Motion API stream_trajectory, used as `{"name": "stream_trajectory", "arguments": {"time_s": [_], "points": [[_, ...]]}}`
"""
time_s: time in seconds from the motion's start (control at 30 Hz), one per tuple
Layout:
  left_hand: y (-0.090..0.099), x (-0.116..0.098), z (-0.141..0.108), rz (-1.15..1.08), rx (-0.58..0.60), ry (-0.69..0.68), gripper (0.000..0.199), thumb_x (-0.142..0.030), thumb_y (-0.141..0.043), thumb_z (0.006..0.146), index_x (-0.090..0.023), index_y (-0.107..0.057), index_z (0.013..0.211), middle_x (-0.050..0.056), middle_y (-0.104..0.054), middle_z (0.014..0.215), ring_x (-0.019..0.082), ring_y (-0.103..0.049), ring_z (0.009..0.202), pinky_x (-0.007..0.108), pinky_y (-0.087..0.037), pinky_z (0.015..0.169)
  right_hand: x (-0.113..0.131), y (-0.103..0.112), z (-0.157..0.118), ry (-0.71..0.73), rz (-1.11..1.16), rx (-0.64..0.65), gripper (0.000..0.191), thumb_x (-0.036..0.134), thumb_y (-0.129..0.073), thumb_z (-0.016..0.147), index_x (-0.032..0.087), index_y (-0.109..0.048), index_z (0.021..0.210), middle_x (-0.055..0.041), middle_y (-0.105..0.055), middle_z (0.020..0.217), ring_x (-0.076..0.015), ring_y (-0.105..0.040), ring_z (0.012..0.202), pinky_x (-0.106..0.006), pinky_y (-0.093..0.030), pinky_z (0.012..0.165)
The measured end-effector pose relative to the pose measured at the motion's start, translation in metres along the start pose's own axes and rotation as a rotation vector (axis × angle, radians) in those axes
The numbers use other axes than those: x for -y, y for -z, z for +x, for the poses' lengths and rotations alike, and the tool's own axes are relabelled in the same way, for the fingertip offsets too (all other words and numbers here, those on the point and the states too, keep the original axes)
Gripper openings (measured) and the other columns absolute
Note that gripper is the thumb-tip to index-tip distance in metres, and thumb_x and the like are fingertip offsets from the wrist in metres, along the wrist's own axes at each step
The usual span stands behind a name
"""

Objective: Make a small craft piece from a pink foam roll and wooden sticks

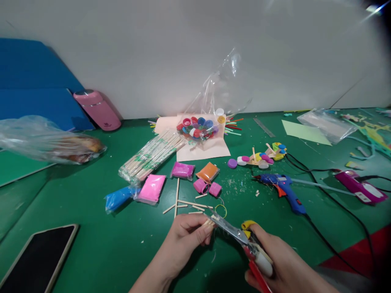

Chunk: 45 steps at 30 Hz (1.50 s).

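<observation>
My left hand [189,236] pinches short pieces of wooden stick [209,222] at the lower middle. My right hand [275,256] is closed round the handles of a pair of scissors [230,231], whose blades reach left to the stick pieces. A white and red item [263,263] also shows in the right hand; what it is cannot be told. Beyond the hands lie loose wooden sticks [177,197], two pink caps [215,189] and a yellow-green ring [221,210].
A blue glue gun [284,188] with a black cord lies right. Clay packets [152,188], bagged chopsticks [152,156] and bagged bottle caps [198,127] sit further back. A phone [39,260] lies left, a pink flask [99,110] behind it, a magenta device [360,187] far right.
</observation>
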<state>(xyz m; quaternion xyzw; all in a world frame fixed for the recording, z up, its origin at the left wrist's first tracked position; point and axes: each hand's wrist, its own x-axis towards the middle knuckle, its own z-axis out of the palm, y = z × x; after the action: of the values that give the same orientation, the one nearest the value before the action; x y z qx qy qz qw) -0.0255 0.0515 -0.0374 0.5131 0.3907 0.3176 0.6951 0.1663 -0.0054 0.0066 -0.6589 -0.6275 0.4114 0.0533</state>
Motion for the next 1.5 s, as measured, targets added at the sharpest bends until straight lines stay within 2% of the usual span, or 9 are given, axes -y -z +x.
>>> {"name": "stream_trajectory", "arguments": {"time_s": [0.13, 0.33, 0.7, 0.87, 1.03, 1.3, 1.5], "points": [[0.000, 0.000, 0.000, -0.045, 0.001, -0.005, 0.031, -0.027, -0.054, 0.077, -0.013, -0.054, 0.050, -0.002, -0.043, 0.048, 0.009, -0.035, 0.050, 0.023, -0.023, 0.048, 0.001, 0.000, 0.000, -0.026, 0.021, 0.013, 0.021, 0.022, -0.057, 0.060, 0.024, -0.040, 0.072, 0.0044, -0.052, 0.060, -0.0101, -0.044, 0.049, -0.017, -0.036, 0.045], [0.001, 0.001, -0.001, -0.112, -0.001, -0.011, 0.030, -0.026, -0.055, 0.077, -0.013, -0.054, 0.050, -0.002, -0.043, 0.048, 0.009, -0.035, 0.050, 0.023, -0.023, 0.049, -0.003, 0.001, 0.001, 0.060, -0.067, -0.038, 0.021, 0.026, -0.056, 0.063, 0.023, -0.040, 0.076, 0.0033, -0.056, 0.061, -0.0119, -0.046, 0.050, -0.019, -0.036, 0.047], [0.000, 0.000, 0.000, -0.116, -0.001, 0.015, 0.028, -0.027, -0.056, 0.076, -0.013, -0.054, 0.051, -0.002, -0.044, 0.049, 0.009, -0.035, 0.050, 0.022, -0.024, 0.049, 0.000, 0.005, -0.001, 0.049, -0.031, 0.028, 0.021, 0.022, -0.054, 0.063, 0.022, -0.043, 0.081, 0.0033, -0.056, 0.064, -0.0118, -0.047, 0.053, -0.019, -0.037, 0.048], [-0.001, 0.001, 0.000, -0.100, -0.011, 0.001, 0.031, -0.028, -0.055, 0.076, -0.013, -0.053, 0.049, -0.002, -0.044, 0.049, 0.009, -0.036, 0.051, 0.022, -0.025, 0.049, -0.003, -0.001, 0.001, 0.027, -0.071, -0.070, 0.022, 0.023, -0.056, 0.062, 0.023, -0.040, 0.077, 0.0042, -0.056, 0.061, -0.0118, -0.047, 0.049, -0.020, -0.035, 0.045], [-0.001, 0.003, 0.000, -0.112, -0.020, -0.014, 0.030, -0.027, -0.055, 0.076, -0.013, -0.054, 0.049, -0.002, -0.044, 0.048, 0.009, -0.036, 0.050, 0.023, -0.025, 0.049, -0.010, -0.005, 0.002, 0.078, -0.086, -0.134, 0.024, 0.025, -0.058, 0.062, 0.024, -0.038, 0.075, 0.0028, -0.058, 0.063, -0.0135, -0.051, 0.052, -0.021, -0.034, 0.047], [0.000, 0.001, -0.001, -0.098, 0.008, -0.028, 0.031, -0.028, -0.055, 0.076, -0.013, -0.054, 0.050, -0.002, -0.042, 0.048, 0.009, -0.035, 0.050, 0.023, -0.023, 0.049, -0.006, -0.001, 0.004, 0.086, -0.111, -0.055, 0.021, 0.027, -0.055, 0.066, 0.024, -0.037, 0.076, 0.0022, -0.059, 0.062, -0.0136, -0.050, 0.051, -0.021, -0.035, 0.047], [0.000, 0.002, -0.001, -0.074, 0.026, -0.038, 0.031, -0.028, -0.054, 0.077, -0.013, -0.054, 0.050, -0.001, -0.044, 0.049, 0.010, -0.037, 0.051, 0.024, -0.024, 0.049, -0.011, -0.003, 0.004, 0.090, -0.105, -0.045, 0.018, 0.027, -0.051, 0.069, 0.024, -0.037, 0.079, 0.0007, -0.061, 0.065, -0.0150, -0.053, 0.053, -0.022, -0.036, 0.048]]}}
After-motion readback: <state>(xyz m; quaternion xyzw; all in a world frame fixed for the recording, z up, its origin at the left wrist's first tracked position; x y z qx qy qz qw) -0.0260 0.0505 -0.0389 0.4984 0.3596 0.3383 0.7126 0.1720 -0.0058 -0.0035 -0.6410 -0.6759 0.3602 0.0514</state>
